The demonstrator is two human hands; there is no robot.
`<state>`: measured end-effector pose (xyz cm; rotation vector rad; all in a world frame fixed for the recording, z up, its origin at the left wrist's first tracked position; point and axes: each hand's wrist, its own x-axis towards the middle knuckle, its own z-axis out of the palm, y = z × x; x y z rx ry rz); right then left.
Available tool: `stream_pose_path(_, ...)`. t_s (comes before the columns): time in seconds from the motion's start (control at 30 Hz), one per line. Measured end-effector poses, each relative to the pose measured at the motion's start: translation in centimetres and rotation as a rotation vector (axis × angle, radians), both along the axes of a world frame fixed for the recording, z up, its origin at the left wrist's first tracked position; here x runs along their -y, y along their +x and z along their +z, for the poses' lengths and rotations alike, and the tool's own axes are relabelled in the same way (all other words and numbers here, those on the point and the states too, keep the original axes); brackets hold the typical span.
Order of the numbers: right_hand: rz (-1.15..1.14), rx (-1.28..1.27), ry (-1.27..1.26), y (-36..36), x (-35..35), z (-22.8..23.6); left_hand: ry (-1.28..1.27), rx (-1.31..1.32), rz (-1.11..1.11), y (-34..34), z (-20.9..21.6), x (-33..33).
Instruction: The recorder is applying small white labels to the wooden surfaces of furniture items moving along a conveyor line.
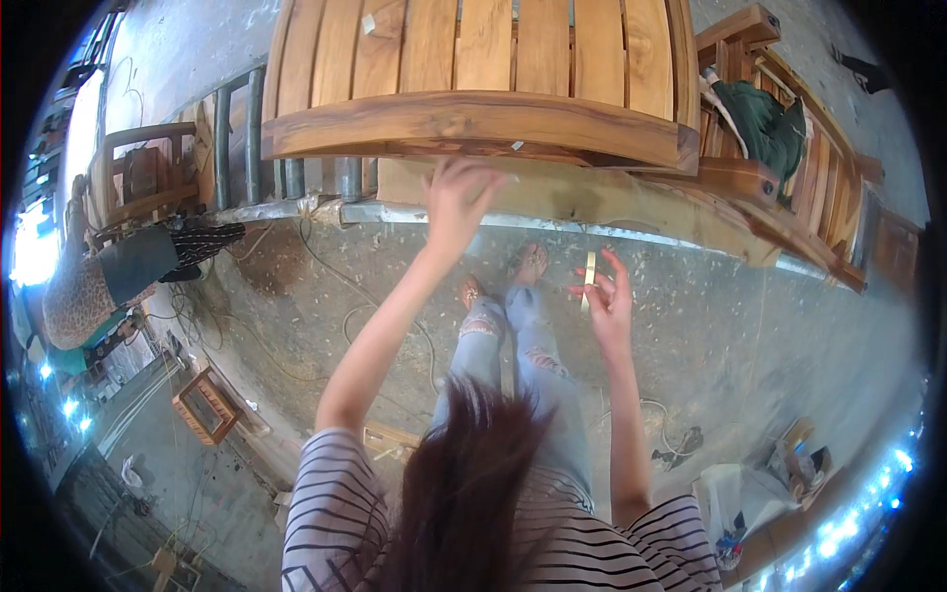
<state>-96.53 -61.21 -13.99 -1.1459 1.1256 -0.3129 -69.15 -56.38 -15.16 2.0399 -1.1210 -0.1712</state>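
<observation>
In front of me stands a wooden bench (473, 118) with a slatted top and a curved front rail. My left hand (460, 204) is just below that rail, its fingers drawn together. A small pale scrap, seemingly tape (512, 180), shows at its fingertips. My right hand (610, 304), lower and to the right, holds a narrow cream roll of tape (591, 268) seen edge-on, between thumb and fingers. One small pale piece (517, 145) sticks to the front rail, and another (369, 25) lies on the slats.
A slatted wooden chair (814, 178) with a dark green cloth (760, 123) stands right of the bench. Metal rails (345, 213) run beneath the bench. Cables (340, 326) lie across the concrete floor. A small wooden frame (205, 406) is at left.
</observation>
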Motion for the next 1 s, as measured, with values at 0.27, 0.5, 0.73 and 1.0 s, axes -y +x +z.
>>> stream_pose_path(0.27,-0.078,-0.062,0.022,-2.1,-0.6,-2.1,0.492,-0.167,0.269,2.0,-18.5,6.8)
stream_pose_path(0.5,-0.131,-0.083,0.053,-3.3,0.0,-1.8,0.652,-0.245,0.054,3.5,-19.9,7.2)
stream_pose_path(0.73,-0.157,-0.080,0.094,-2.7,0.8,-1.3,0.502,0.014,0.163,4.2,-20.7,6.5)
stream_pose_path(1.0,-0.134,-0.055,0.066,-3.0,1.1,-2.2,0.409,0.003,0.055,5.5,-20.7,7.3)
